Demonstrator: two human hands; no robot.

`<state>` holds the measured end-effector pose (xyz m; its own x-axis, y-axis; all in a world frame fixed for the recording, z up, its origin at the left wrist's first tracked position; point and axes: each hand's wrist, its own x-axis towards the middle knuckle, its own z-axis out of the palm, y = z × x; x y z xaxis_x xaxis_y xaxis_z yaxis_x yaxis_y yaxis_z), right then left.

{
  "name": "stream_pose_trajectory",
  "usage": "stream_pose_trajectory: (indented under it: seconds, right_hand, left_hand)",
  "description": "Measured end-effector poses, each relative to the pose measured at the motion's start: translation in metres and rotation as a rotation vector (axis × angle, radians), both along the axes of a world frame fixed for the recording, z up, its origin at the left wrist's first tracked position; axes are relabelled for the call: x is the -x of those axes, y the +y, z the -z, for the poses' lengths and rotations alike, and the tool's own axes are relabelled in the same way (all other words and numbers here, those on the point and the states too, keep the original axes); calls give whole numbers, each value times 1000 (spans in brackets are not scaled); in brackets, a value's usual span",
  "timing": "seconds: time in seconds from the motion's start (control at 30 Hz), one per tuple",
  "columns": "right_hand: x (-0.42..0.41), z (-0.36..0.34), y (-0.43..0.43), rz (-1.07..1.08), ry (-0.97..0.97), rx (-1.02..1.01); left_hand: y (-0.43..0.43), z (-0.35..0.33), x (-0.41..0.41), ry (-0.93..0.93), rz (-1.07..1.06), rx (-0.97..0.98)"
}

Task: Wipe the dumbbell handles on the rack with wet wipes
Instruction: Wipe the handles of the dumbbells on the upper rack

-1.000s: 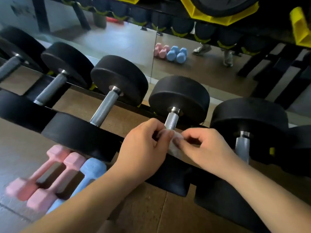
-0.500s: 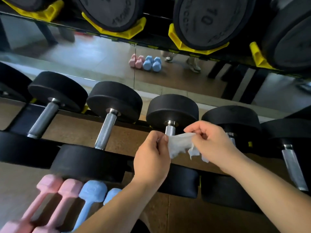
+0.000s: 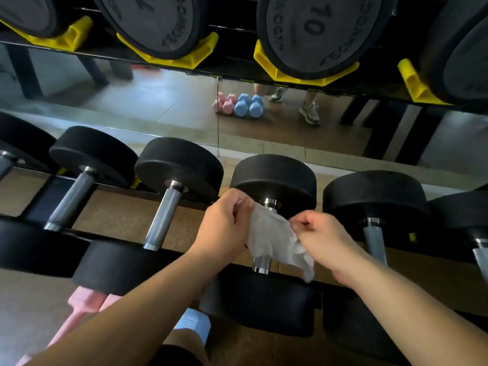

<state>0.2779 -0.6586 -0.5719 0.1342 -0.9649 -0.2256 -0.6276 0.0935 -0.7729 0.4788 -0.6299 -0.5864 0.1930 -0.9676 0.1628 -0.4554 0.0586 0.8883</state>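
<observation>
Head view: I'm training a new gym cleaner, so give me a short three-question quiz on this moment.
1. True or false: the left hand and the right hand both pinch the wet wipe.
2. Which number is on the big dumbbell head above the mirror? A. 10 B. 25 C. 40
3. Fill in: the small dumbbells seen in the mirror are pink and ___.
Key: 1 true; 2 A; 3 blue.
</observation>
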Motion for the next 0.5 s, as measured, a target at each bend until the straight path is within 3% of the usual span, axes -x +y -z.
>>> stream_pose_trajectory:
  seconds: [0.23, 0.27, 0.4, 0.5]
  right_hand:
    - [19, -4, -20, -158, 691, 221]
    - [21, -6, -20, -193, 690, 291]
    - [6, -2, -10, -591, 336, 548]
    - [-4, 24, -18, -807, 278, 612]
  left_hand:
    - [-29, 20, 7, -98, -7, -166]
    - [-32, 21, 8, -106, -15, -173]
    - [-44, 23, 10, -116, -23, -153]
    - [-43, 22, -1, -213, -34, -182]
